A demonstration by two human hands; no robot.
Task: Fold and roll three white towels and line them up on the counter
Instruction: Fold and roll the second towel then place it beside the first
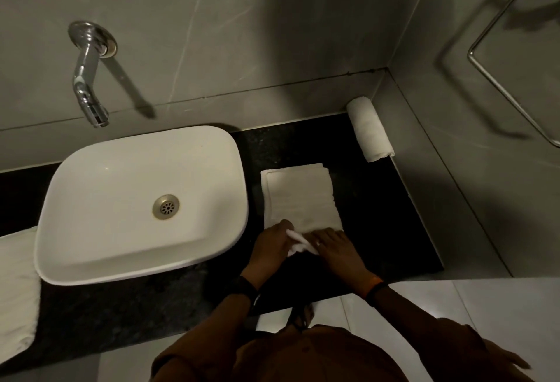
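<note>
Both hands, left hand (pixel 270 242) and right hand (pixel 335 245), roll folded towel (pixel 300 196).

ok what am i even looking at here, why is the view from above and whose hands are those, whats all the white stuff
There is no machine here, only a person. The single picture comes from a wide-angle camera worn on their head, looking forward and down, so you see their own arms reaching away from you.

They stand at a dark bathroom counter with a white basin and a wall tap.

The white things are towels. One rolled towel already lies in the far right corner against the wall. A folded towel lies flat beside the basin. The left hand and right hand press on its near end, where it is curling up into the start of a roll. Another towel lies unrolled at the left edge, left of the basin.
</note>
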